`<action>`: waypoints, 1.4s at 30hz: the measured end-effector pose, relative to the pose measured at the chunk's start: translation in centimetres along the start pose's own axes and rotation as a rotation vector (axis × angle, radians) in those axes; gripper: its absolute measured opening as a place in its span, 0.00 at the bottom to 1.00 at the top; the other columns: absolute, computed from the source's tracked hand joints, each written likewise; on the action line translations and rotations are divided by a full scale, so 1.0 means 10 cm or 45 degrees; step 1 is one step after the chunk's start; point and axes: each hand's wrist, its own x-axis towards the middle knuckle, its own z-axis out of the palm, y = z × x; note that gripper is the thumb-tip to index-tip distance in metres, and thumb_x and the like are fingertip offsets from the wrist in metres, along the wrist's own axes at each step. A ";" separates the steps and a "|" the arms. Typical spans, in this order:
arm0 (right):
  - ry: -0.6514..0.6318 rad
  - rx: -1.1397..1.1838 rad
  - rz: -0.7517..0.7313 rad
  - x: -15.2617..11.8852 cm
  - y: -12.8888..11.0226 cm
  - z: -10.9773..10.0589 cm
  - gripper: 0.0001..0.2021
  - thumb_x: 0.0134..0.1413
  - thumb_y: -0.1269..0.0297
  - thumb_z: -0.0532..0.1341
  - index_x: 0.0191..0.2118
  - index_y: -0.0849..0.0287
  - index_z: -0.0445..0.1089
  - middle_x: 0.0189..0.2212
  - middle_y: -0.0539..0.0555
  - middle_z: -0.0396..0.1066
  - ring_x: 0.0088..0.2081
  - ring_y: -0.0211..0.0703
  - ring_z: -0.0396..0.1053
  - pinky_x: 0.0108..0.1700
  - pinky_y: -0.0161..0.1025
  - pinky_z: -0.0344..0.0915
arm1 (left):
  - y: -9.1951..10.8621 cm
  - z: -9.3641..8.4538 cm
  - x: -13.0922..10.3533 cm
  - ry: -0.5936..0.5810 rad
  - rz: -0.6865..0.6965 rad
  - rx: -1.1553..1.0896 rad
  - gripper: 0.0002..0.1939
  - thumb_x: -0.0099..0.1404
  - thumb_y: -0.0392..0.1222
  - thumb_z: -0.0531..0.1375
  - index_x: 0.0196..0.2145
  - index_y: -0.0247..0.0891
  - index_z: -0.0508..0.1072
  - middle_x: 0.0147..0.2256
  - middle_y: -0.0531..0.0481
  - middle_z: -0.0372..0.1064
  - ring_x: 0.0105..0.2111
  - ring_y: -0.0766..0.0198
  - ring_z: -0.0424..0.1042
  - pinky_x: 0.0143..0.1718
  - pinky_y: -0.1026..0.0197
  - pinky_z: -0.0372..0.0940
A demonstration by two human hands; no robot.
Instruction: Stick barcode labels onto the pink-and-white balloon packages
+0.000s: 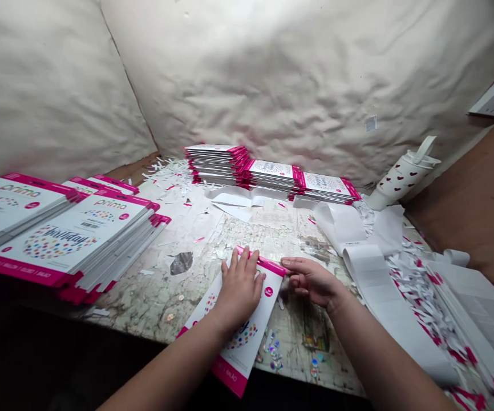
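Observation:
A white and pink balloon packet (249, 337) lies slantwise at the table's front edge, its lower pink end jutting past the edge. My left hand (239, 288) rests flat on its upper half with the fingers spread, covering part of the printed dots and lettering. At the packet's top right corner, my right hand (313, 281) has its fingers curled and pinches the end of the pink top strip (268, 265). My left forearm hides some of the packet's left side.
Stacks of similar packets stand at the left (67, 237) and along the back wall (217, 162). A white tumbler with hearts (403, 178) stands at back right. Curled backing paper (369, 274), paper scraps (422, 297) and further packets (473, 308) lie on the right.

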 end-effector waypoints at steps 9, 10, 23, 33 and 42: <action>0.132 -0.123 -0.228 -0.02 -0.16 0.20 0.15 0.44 0.53 0.64 0.28 0.60 0.64 0.12 0.45 0.64 0.10 0.27 0.53 0.11 0.24 0.41 | 0.20 -0.48 -0.44 0.085 0.299 0.109 0.40 0.61 0.61 0.50 0.64 0.33 0.47 0.64 0.35 0.37 0.63 0.41 0.35 0.58 0.35 0.46; 0.164 -0.060 -0.288 -0.06 -0.23 0.26 0.15 0.43 0.53 0.65 0.29 0.59 0.64 0.12 0.45 0.64 0.10 0.27 0.54 0.11 0.24 0.43 | 0.22 -0.52 -0.48 0.125 0.337 0.166 0.40 0.62 0.59 0.51 0.64 0.34 0.46 0.64 0.36 0.38 0.63 0.40 0.37 0.57 0.36 0.48; -0.057 -0.244 -0.547 0.29 -0.29 0.66 0.21 0.49 0.48 0.60 0.43 0.58 0.65 0.28 0.51 0.70 0.21 0.34 0.65 0.18 0.31 0.59 | -1.29 -1.78 -0.32 0.340 -0.393 0.805 0.30 0.63 0.25 0.42 0.62 0.33 0.52 0.61 0.35 0.51 0.59 0.46 0.54 0.55 0.46 0.56; 0.512 -1.431 -0.893 1.63 -0.67 0.61 0.07 0.49 0.67 0.57 0.35 0.59 0.70 0.39 0.56 0.70 0.44 0.48 0.66 0.49 0.46 0.59 | -1.76 -1.67 -0.12 0.254 -0.487 0.841 0.28 0.68 0.49 0.42 0.61 0.31 0.54 0.62 0.32 0.45 0.61 0.35 0.44 0.51 0.30 0.49; 0.450 -1.659 -0.935 2.14 -1.00 1.08 0.24 0.47 0.73 0.59 0.52 0.56 0.62 0.45 0.57 0.69 0.53 0.52 0.59 0.55 0.49 0.53 | -1.16 -1.11 0.34 0.374 0.223 0.323 0.25 0.66 0.53 0.47 0.53 0.35 0.66 0.56 0.39 0.61 0.56 0.52 0.60 0.55 0.50 0.58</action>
